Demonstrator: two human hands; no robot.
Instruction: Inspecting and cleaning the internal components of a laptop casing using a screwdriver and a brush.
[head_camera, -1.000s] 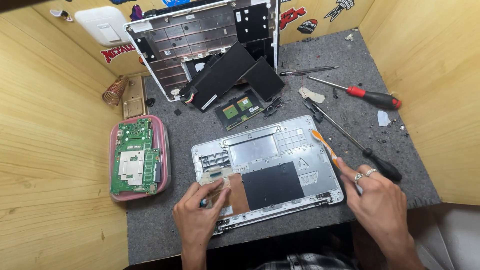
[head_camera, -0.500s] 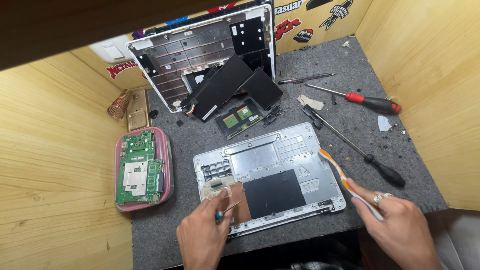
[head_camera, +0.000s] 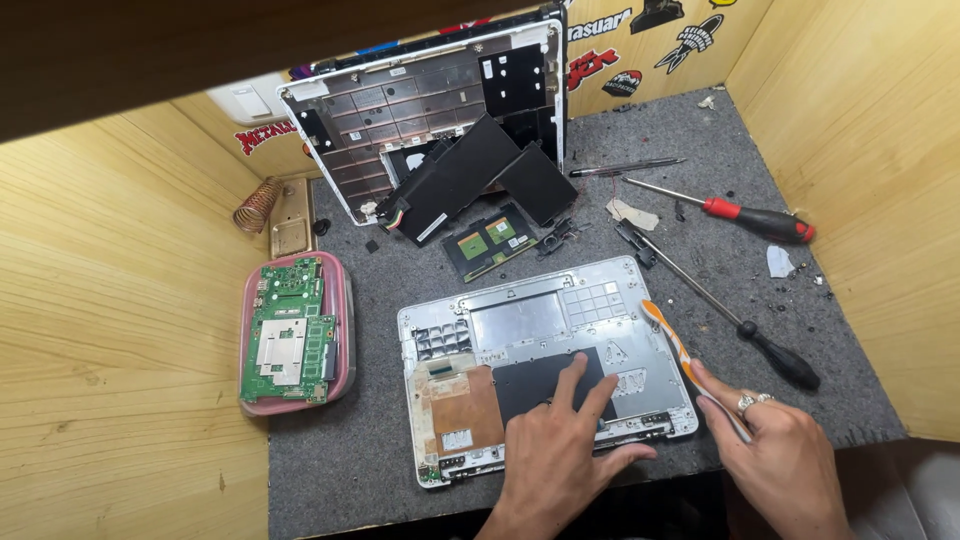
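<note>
A silver laptop bottom shell (head_camera: 540, 320) lies open on the grey felt mat, with a black pad and a copper-coloured sheet (head_camera: 465, 405) inside. My left hand (head_camera: 560, 450) rests flat on the black pad, fingers spread, holding nothing. At the shell's right edge my right hand (head_camera: 775, 455) grips an orange and white toothbrush (head_camera: 680, 350), whose head points up along that edge. A ring shows on one finger of this hand.
A green circuit board lies in a pink tray (head_camera: 345, 330) at the left. A keyboard frame (head_camera: 430, 110) leans at the back with black panels (head_camera: 470, 175). A red-handled screwdriver (head_camera: 760, 220) and a black-handled one (head_camera: 740, 325) lie at the right. Wooden walls enclose the mat.
My left hand let go of a small tool and moved right, flat onto the black pad. The right hand with the toothbrush stayed by the shell's right edge. The view shifted.
</note>
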